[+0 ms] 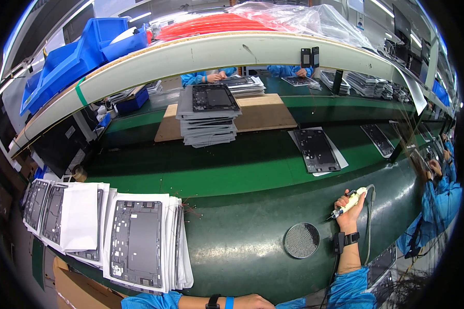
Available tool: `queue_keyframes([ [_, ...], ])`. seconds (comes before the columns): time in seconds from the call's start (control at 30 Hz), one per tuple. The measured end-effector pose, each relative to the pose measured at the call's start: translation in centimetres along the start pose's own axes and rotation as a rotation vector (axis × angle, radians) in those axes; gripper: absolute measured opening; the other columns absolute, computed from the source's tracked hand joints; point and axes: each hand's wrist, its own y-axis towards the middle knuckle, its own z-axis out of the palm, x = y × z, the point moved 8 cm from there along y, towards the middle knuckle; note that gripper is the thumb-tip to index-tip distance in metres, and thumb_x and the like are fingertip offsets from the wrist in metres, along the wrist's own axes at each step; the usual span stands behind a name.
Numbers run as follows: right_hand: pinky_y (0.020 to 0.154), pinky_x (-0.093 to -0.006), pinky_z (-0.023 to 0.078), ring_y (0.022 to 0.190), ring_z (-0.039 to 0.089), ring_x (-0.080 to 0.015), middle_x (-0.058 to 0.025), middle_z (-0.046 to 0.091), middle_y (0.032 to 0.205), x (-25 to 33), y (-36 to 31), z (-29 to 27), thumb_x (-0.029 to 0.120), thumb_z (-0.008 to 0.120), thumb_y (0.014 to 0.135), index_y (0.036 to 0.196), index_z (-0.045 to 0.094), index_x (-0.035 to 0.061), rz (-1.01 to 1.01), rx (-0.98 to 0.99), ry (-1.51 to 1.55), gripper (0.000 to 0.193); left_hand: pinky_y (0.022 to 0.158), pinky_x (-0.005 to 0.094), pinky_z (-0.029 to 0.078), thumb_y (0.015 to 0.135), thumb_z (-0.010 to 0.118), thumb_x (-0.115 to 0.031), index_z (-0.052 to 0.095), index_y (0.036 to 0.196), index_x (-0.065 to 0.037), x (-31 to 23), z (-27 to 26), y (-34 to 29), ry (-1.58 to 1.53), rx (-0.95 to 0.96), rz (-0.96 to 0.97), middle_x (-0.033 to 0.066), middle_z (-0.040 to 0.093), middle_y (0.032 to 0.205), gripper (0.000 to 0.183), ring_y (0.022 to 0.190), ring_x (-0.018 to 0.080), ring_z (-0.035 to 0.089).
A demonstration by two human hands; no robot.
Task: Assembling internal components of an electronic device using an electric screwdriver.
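In my right hand (347, 212) is a cream-coloured electric screwdriver (354, 201), its bit pointing left and its grey cable (370, 226) trailing down beside my wrist. Left of that wrist a round dark screw tray (301, 240), with a dotted surface, lies on the green bench. My left hand (251, 301) shows only its back at the lower edge; the fingers are cut off. Nearest to it, on the left, stand stacks of dark tablet housings (135, 242) with white sheets between them. A loose white sheet (80, 216) covers part of one stack.
A pile of housings (209, 126) sits on a wooden board (268, 113) across the green belt (232, 177). Another housing (317, 149) lies on the belt. Overhead runs a shelf (191, 54) with blue bins (82, 56). Co-workers' hands (214, 77) show beyond, and a blue-sleeved person (438, 195) is at right.
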Motion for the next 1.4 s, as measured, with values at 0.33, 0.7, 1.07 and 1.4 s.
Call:
queue_keyframes([
  [0.33, 0.049, -0.0257, 0.032, 0.05, 0.033, -0.0108, 0.0012, 0.035, 0.056, 0.1, -0.2, 0.2, 0.067, 0.048, 0.087, 0.091, 0.056, 0.0016, -0.016, -0.021, -0.008, 0.066, 0.079, 0.0367, 0.056, 0.096, 0.05, -0.009, 0.056, 0.122, 0.006, 3.4, 0.2, -0.1, 0.023, 0.163, -0.119, 0.0184, 0.066, 0.108, 0.031, 0.092, 0.0225, 0.066],
  [0.7, 0.048, -0.0257, 0.032, 0.05, 0.033, -0.0113, 0.001, 0.035, 0.056, 0.1, -0.1, 0.0, 0.067, 0.048, 0.087, 0.092, 0.057, 0.0012, -0.01, -0.036, 0.0, 0.067, 0.072, 0.0363, 0.057, 0.094, 0.055, -0.013, 0.06, 0.118, 0.004, 2.4, 0.0, 0.0, 0.01, 0.113, -0.114, 0.0149, 0.069, 0.102, 0.029, 0.087, 0.0219, 0.068],
  [1.07, 0.046, -0.0244, 0.032, 0.048, 0.033, -0.0096, 0.0032, 0.035, 0.056, -0.3, -0.1, 0.6, 0.065, 0.051, 0.087, 0.09, 0.057, 0.0021, -0.012, -0.024, -0.005, 0.064, 0.08, 0.035, 0.054, 0.095, 0.055, -0.008, 0.06, 0.116, 0.004, 9.1, 0.2, 0.1, 0.059, 0.158, 0.367, 0.0156, 0.067, 0.108, 0.025, 0.095, 0.0205, 0.065],
  [1.4, 0.046, -0.0241, 0.032, 0.048, 0.033, -0.0094, 0.0033, 0.035, 0.056, 0.2, -0.3, 0.0, 0.066, 0.051, 0.086, 0.09, 0.058, 0.0025, -0.029, -0.036, -0.018, 0.064, 0.084, 0.0357, 0.053, 0.093, 0.054, -0.004, 0.059, 0.116, 0.007, 4.2, 0.3, -0.3, -0.12, 0.117, -0.216, 0.0164, 0.066, 0.107, 0.026, 0.098, 0.0228, 0.064],
])
